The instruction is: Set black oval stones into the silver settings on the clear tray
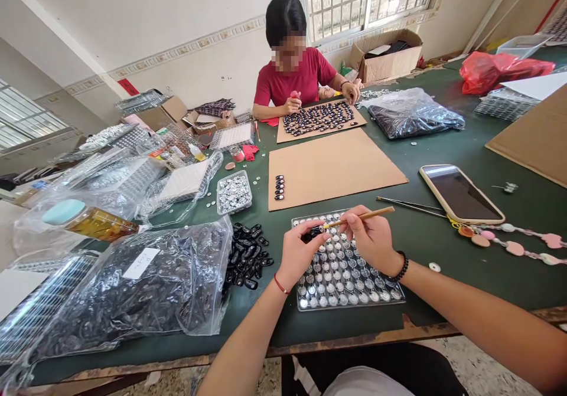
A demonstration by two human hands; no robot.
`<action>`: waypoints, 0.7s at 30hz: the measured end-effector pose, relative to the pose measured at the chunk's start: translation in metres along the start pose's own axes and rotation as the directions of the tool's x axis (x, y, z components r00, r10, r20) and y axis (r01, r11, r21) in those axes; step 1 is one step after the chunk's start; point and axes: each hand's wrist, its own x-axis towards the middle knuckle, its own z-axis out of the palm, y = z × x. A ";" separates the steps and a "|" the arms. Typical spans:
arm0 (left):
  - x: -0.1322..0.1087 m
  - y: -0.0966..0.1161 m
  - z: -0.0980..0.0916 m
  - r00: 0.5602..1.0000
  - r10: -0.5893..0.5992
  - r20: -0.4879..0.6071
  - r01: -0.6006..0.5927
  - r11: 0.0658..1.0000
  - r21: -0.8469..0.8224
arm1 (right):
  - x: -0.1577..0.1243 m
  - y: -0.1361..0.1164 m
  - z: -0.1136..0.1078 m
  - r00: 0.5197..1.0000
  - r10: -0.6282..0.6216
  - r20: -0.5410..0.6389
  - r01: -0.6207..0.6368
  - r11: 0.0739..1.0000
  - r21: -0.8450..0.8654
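Between the fingertips of my left hand point(297, 253) is a small black oval piece point(312, 234). My right hand point(371, 239) grips a thin wooden stick point(374, 213), its yellowish tip at the black piece. Both hands are above a clear plastic tray point(352, 306) filled with rows of round silvery-white discs. A heap of similar black pieces point(248, 253) lies left of my left hand. Beyond the tray, a flat cardboard sheet point(336, 166) carries a short column of black pieces with white spots point(279, 187) at its left side.
Across the table, a person in a red shirt point(287, 80) works over a board of black pieces point(319, 117). To the left are a bulky plastic bag point(146, 290), a tub of discs point(234, 192) and a jar point(91, 219). Tweezers point(411, 206) and a phone point(460, 192) lie right.
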 end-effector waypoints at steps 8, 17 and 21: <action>-0.003 0.000 0.000 0.993 0.101 -0.062 -0.090 0.982 0.169 | -0.002 0.001 0.000 0.999 -0.044 0.003 0.044 0.997 -0.058; 0.005 -0.010 -0.014 0.975 0.149 -0.165 -0.089 0.941 0.325 | 0.002 0.000 -0.007 0.986 -0.153 -0.064 0.149 0.987 -0.064; 0.044 -0.008 -0.074 0.923 0.238 -0.302 -0.019 0.812 0.583 | 0.004 0.000 -0.011 0.984 -0.150 -0.091 0.146 0.988 -0.057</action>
